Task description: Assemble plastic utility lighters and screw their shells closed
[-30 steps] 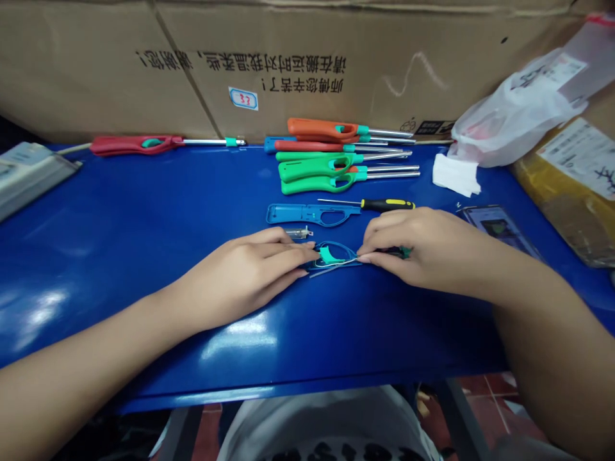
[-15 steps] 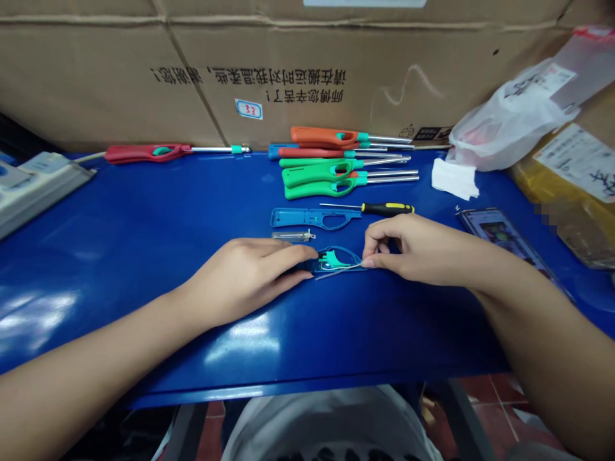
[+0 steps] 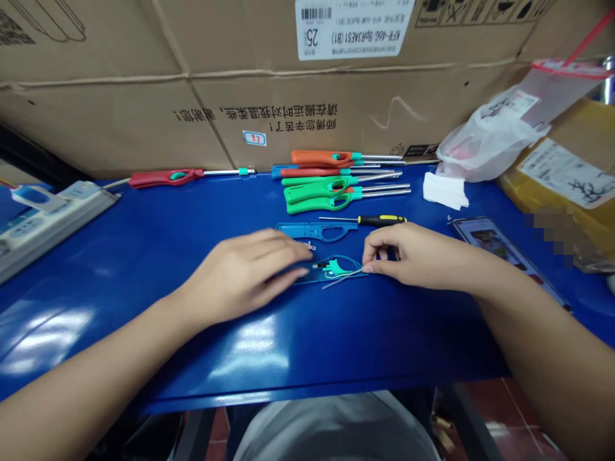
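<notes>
A blue lighter half-shell (image 3: 314,276) lies open side up on the table, with a teal trigger (image 3: 335,267) and a thin pale wire (image 3: 343,277) in and across it. My left hand (image 3: 250,272) hovers over the shell's left end, thumb and fingers apart, nothing between them. At the shell's right end, my right hand (image 3: 401,256) pinches the wire between thumb and forefinger. Behind sits the other blue half-shell (image 3: 336,230). Most of a small metal-ended part (image 3: 311,246) is hidden behind my left fingers.
A black and yellow screwdriver (image 3: 383,221) lies beyond my right hand. Several green and orange lighters (image 3: 317,200) are stacked behind it, with a red lighter (image 3: 166,178) further left. A power strip (image 3: 57,221) stands at left, a phone (image 3: 509,259) at right. Cardboard (image 3: 269,96) walls the back.
My left hand has come off the blue shell and its fingers have spread, now covering most of the small metal-ended part. My right hand keeps its pinch. The view has tilted up.
</notes>
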The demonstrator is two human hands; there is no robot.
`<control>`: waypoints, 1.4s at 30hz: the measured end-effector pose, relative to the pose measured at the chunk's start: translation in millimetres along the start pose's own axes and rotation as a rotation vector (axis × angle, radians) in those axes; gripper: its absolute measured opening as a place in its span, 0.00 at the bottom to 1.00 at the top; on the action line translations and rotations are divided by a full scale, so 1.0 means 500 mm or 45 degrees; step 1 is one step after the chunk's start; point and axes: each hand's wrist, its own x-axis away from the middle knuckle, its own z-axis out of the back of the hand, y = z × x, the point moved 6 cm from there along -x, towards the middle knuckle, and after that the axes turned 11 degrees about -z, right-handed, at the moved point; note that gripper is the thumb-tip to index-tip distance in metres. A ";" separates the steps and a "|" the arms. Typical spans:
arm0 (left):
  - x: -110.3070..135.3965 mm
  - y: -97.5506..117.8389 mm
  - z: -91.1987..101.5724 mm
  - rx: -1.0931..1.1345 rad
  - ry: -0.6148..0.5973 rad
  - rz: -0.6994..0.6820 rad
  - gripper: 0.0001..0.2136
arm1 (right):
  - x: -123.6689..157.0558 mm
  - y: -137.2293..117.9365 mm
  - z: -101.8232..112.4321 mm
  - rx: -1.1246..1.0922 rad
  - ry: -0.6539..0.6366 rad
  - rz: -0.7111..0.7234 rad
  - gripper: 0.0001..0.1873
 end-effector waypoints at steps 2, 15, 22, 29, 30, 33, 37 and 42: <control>0.005 -0.033 0.012 -0.039 0.045 0.175 0.10 | 0.000 -0.001 0.000 0.000 0.009 0.037 0.06; 0.033 -0.092 -0.039 0.264 0.077 0.475 0.08 | 0.033 -0.079 -0.005 0.035 0.340 0.585 0.10; 0.029 -0.080 -0.032 0.098 -0.108 0.344 0.12 | 0.031 -0.093 -0.020 0.016 0.439 0.614 0.09; 0.027 -0.068 -0.014 0.029 -0.147 0.353 0.10 | 0.031 -0.089 -0.033 0.088 0.359 0.680 0.06; 0.025 -0.065 -0.006 0.063 -0.089 0.374 0.10 | 0.031 -0.089 -0.038 0.102 0.337 0.689 0.06; 0.019 -0.052 0.016 0.199 0.091 0.435 0.11 | 0.029 -0.092 -0.048 0.124 0.278 0.707 0.07; 0.025 -0.047 0.002 0.670 0.230 0.656 0.10 | 0.027 -0.095 -0.053 0.142 0.250 0.730 0.07; 0.039 -0.047 -0.028 0.899 0.244 0.846 0.12 | 0.023 -0.093 -0.057 0.194 0.256 0.764 0.07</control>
